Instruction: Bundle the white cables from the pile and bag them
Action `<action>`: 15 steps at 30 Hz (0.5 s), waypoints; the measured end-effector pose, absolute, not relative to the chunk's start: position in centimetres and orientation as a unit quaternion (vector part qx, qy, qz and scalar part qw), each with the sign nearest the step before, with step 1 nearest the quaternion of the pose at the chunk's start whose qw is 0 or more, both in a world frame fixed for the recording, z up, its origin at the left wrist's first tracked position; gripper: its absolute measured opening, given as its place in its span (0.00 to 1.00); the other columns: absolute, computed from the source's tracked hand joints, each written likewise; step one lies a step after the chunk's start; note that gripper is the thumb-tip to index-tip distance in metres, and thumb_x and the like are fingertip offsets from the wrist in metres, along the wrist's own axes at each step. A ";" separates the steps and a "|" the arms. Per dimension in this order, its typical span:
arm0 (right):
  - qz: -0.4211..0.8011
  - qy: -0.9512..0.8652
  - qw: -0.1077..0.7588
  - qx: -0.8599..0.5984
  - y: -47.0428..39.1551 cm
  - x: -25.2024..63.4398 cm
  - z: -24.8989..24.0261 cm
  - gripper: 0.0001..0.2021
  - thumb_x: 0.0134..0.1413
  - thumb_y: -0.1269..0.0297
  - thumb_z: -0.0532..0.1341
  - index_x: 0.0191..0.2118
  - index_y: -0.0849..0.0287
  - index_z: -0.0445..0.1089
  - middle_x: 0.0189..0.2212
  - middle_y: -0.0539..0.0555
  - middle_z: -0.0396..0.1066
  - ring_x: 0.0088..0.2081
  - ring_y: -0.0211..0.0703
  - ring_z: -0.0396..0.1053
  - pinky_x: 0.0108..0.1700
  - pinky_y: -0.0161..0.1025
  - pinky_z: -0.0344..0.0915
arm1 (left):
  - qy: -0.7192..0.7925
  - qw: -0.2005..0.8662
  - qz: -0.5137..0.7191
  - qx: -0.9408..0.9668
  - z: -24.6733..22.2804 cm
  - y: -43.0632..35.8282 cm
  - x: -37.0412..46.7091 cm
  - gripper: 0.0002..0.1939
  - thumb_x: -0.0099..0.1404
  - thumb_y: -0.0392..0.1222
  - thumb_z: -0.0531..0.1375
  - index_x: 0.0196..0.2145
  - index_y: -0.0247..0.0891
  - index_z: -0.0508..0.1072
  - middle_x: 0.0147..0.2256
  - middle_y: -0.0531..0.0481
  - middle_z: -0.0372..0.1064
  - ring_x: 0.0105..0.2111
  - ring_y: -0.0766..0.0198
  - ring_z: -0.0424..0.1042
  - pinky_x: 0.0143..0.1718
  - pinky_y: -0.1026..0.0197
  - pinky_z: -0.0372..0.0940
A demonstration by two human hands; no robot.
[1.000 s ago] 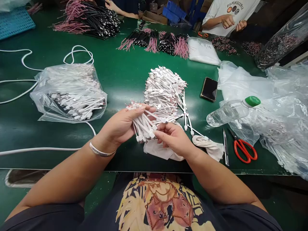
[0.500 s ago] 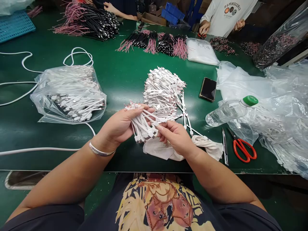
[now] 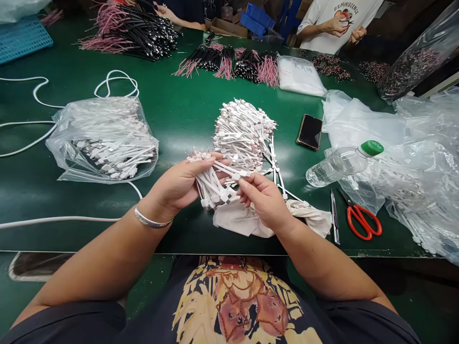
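A bundle of short white cables (image 3: 211,188) with white connectors and bare reddish wire ends is held in my left hand (image 3: 181,184), its thumb pressed over the top. My right hand (image 3: 263,198) pinches the connector ends of a cable or two that stretch to the right out of the bundle. Just beyond both hands lies a large pile of similar white cables (image 3: 244,134). Under my right hand is a crumpled off-white cloth (image 3: 244,220). To the left, a clear bag of white cables (image 3: 107,138) rests on the green table (image 3: 179,110).
At the right are a phone (image 3: 310,131), a clear bottle (image 3: 337,165), a cutter (image 3: 334,217), red-handled scissors (image 3: 364,222) and plastic bags (image 3: 405,162). Black and pink cable bundles (image 3: 143,33) lie at the far side, where two people are at work.
My right hand has drawn the pinched connectors slightly right and up, away from the bundle. Across the table, a person's hand has risen from the tabletop to chest height.
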State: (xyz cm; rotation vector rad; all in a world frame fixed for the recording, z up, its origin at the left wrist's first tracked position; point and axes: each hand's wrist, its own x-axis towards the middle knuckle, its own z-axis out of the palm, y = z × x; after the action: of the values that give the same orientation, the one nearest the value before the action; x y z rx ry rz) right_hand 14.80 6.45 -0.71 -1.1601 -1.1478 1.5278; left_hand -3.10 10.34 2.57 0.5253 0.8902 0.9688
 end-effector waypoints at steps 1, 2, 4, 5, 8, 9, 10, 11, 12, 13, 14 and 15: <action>0.612 -0.456 0.448 -0.466 6.5 14.8 -0.8 0.12 0.54 0.55 0.60 0.31 0.59 0.66 0.25 0.48 0.68 0.24 0.31 0.63 0.24 0.29 0.59 | 0.407 0.761 0.445 0.241 2.6 10.3 -3.1 0.09 0.61 0.31 0.56 0.39 0.31 0.73 0.38 0.42 0.74 0.37 0.57 0.76 0.40 0.54 0.72; 0.612 -0.453 0.450 -0.466 6.5 14.8 -0.9 0.12 0.54 0.54 0.60 0.32 0.58 0.66 0.25 0.48 0.68 0.24 0.31 0.63 0.23 0.29 0.59 | 0.406 0.761 0.445 0.241 2.6 10.3 -3.1 0.09 0.61 0.31 0.56 0.39 0.32 0.73 0.39 0.41 0.74 0.37 0.57 0.75 0.41 0.54 0.72; 0.629 -0.452 0.428 -0.465 6.4 14.7 -1.0 0.13 0.54 0.53 0.60 0.33 0.58 0.67 0.26 0.48 0.68 0.24 0.32 0.64 0.22 0.28 0.58 | 0.403 0.758 0.450 0.246 2.7 10.3 -3.1 0.08 0.61 0.31 0.56 0.38 0.32 0.73 0.39 0.42 0.74 0.34 0.59 0.76 0.39 0.55 0.72; 0.644 -0.456 0.404 -0.463 6.4 14.6 -1.0 0.13 0.53 0.52 0.60 0.34 0.58 0.67 0.27 0.48 0.68 0.24 0.32 0.64 0.21 0.28 0.58 | 0.401 0.756 0.452 0.251 2.8 10.3 -3.1 0.08 0.62 0.31 0.55 0.38 0.32 0.73 0.38 0.43 0.74 0.31 0.61 0.75 0.36 0.56 0.72; 0.670 -0.482 0.339 -0.451 6.2 14.4 -0.9 0.13 0.52 0.53 0.61 0.35 0.58 0.68 0.26 0.49 0.69 0.24 0.33 0.65 0.21 0.28 0.59 | 0.399 0.751 0.458 0.258 3.0 10.3 -3.1 0.09 0.62 0.31 0.55 0.38 0.32 0.73 0.37 0.44 0.75 0.27 0.63 0.74 0.32 0.59 0.72; 0.667 -0.492 0.333 -0.449 6.1 14.4 -0.8 0.13 0.52 0.53 0.61 0.34 0.59 0.68 0.26 0.49 0.69 0.24 0.33 0.65 0.21 0.28 0.59 | 0.400 0.752 0.457 0.257 3.0 10.3 -3.1 0.09 0.61 0.31 0.55 0.38 0.32 0.73 0.37 0.44 0.75 0.28 0.63 0.74 0.31 0.59 0.72; 0.659 -0.499 0.336 -0.451 6.1 14.4 -0.8 0.13 0.52 0.54 0.61 0.33 0.59 0.68 0.25 0.49 0.68 0.24 0.33 0.64 0.21 0.28 0.59 | 0.401 0.753 0.455 0.254 3.0 10.3 -3.0 0.09 0.61 0.31 0.55 0.38 0.32 0.73 0.37 0.43 0.75 0.29 0.63 0.74 0.32 0.59 0.72; 0.649 -0.502 0.346 -0.454 6.1 14.4 -0.7 0.13 0.53 0.54 0.61 0.31 0.59 0.67 0.25 0.48 0.68 0.24 0.33 0.64 0.22 0.28 0.59 | 0.401 0.754 0.455 0.252 3.1 10.3 -3.0 0.09 0.61 0.31 0.54 0.38 0.32 0.73 0.37 0.43 0.75 0.30 0.62 0.75 0.32 0.59 0.72; 0.640 -0.504 0.356 -0.458 6.1 14.5 -0.7 0.13 0.53 0.54 0.61 0.30 0.60 0.67 0.24 0.48 0.68 0.24 0.32 0.64 0.22 0.29 0.59 | 0.402 0.755 0.454 0.249 3.1 10.3 -2.9 0.09 0.61 0.31 0.54 0.37 0.32 0.73 0.37 0.43 0.75 0.31 0.61 0.75 0.33 0.58 0.72; 0.633 -0.504 0.365 -0.460 6.1 14.5 -0.7 0.13 0.54 0.54 0.60 0.29 0.60 0.66 0.24 0.48 0.67 0.23 0.32 0.63 0.23 0.29 0.59 | 0.404 0.754 0.456 0.248 3.1 10.3 -2.9 0.09 0.61 0.31 0.54 0.37 0.31 0.73 0.36 0.43 0.75 0.32 0.59 0.75 0.35 0.57 0.72; 0.628 -0.503 0.373 -0.461 6.1 14.6 -0.7 0.13 0.54 0.54 0.60 0.28 0.60 0.66 0.23 0.48 0.67 0.23 0.32 0.63 0.23 0.29 0.59 | 0.407 0.751 0.458 0.247 3.1 10.3 -2.9 0.09 0.61 0.31 0.54 0.37 0.31 0.73 0.36 0.43 0.75 0.33 0.59 0.75 0.35 0.56 0.72; 0.625 -0.502 0.380 -0.461 6.2 14.6 -0.7 0.14 0.55 0.54 0.60 0.28 0.60 0.66 0.23 0.48 0.67 0.23 0.32 0.62 0.24 0.30 0.59 | 0.412 0.748 0.459 0.246 3.1 10.3 -2.9 0.08 0.61 0.31 0.55 0.36 0.31 0.73 0.36 0.43 0.75 0.33 0.58 0.75 0.36 0.55 0.72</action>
State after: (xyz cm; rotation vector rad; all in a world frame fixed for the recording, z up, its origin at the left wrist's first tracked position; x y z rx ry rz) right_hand 14.60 6.16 -0.70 -1.1759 -1.2828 1.5964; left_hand -2.85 10.30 3.13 0.5379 0.9003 1.0046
